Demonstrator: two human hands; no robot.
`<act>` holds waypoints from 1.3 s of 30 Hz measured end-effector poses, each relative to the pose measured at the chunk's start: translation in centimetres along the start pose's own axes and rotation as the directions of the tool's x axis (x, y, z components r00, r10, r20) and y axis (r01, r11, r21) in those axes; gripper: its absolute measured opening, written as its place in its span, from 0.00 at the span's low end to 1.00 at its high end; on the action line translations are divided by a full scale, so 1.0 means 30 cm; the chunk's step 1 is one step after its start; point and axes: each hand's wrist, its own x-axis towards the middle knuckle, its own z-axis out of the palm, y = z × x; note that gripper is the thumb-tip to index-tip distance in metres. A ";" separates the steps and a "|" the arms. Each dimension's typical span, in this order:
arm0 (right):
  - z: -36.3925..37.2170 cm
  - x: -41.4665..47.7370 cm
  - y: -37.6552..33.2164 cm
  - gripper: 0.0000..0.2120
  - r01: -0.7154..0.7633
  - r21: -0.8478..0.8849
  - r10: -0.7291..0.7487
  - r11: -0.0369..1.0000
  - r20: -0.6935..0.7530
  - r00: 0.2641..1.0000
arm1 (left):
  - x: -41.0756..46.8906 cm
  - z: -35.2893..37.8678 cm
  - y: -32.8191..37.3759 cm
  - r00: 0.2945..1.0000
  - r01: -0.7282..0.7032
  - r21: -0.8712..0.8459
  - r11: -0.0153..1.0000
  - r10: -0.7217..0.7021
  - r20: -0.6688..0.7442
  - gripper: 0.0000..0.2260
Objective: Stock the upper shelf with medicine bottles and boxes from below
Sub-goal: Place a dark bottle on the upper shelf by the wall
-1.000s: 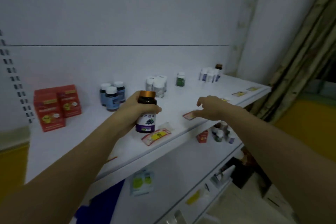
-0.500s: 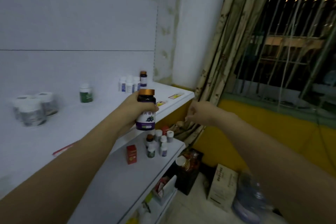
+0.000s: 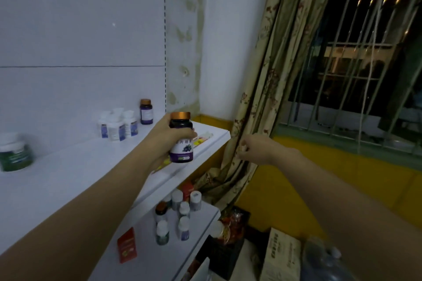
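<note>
White upper shelf (image 3: 68, 166) beside a floral curtain (image 3: 258, 98). Copper-capped dark bottle (image 3: 181, 138) clasped upright in left hand (image 3: 164, 141); right hand (image 3: 255, 147) at three o'clock, loosely curled, empty.

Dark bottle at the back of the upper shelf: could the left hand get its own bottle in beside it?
Probably yes. The left hand holds its purple-label bottle above the upper shelf, and bare shelf lies between it and the dark bottle; only the white bottles stand close by.
</note>
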 end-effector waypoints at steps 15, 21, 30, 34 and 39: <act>-0.069 0.792 0.122 0.25 0.150 -0.021 -0.150 0.988 0.002 0.989 | 0.657 -0.002 -0.102 0.985 0.033 0.073 0.997 -0.020 -0.169 0.22; -0.082 1.140 0.115 0.25 0.337 -0.013 -0.337 0.942 0.002 0.942 | 0.822 -0.011 -0.141 0.942 0.031 0.132 0.991 0.015 -0.334 0.17; -0.088 1.480 0.017 0.23 0.630 -0.011 -0.628 0.777 0.074 0.775 | 0.926 -0.014 -0.155 0.768 0.087 0.193 0.977 0.057 -0.638 0.22; -0.066 1.514 -0.064 0.27 0.729 0.137 -0.741 0.671 0.087 0.665 | 0.919 0.000 -0.174 0.656 0.174 0.194 0.966 0.033 -0.754 0.24; -0.038 1.477 -0.148 0.34 0.736 0.419 -0.843 0.531 0.177 0.508 | 0.939 0.010 -0.188 0.567 0.247 0.213 0.945 0.037 -0.823 0.22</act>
